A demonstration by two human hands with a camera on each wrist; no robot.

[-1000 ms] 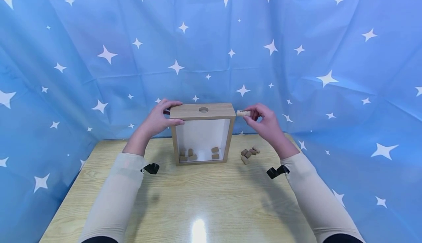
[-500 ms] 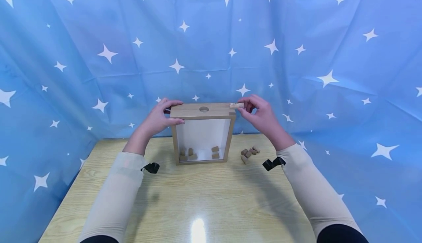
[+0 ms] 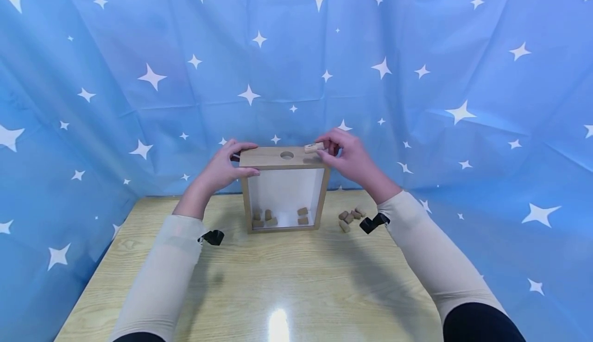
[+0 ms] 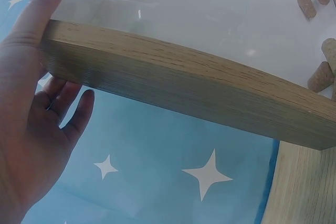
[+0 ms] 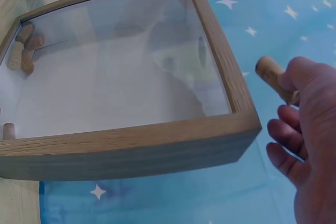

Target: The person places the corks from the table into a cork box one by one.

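A wooden box frame [image 3: 246, 198] with a clear front and a round hole [image 3: 286, 155] in its top stands upright on the table. My left hand [image 3: 222, 168] grips its top left corner, thumb on the front and fingers behind. Between thumb and fingers my right hand [image 3: 345, 152] pinches a cork [image 3: 313, 148], close over the top's right end and to the right of the hole. Several corks [image 5: 23, 51] lie inside at the bottom, in a left group and a right pair. In the right wrist view the pinched cork [image 5: 270, 73] appears beside the frame's upper corner.
Several loose corks [image 3: 345, 225] lie on the wooden table [image 3: 278, 275] to the right of the box. A blue curtain [image 3: 296, 64] with white stars hangs behind the table and along both sides. Black straps [image 3: 374, 223] show at the wrists.
My right hand has carried the cork leftward, from beside the box's right end to over its top. The left hand keeps its grip, and the box has not moved.
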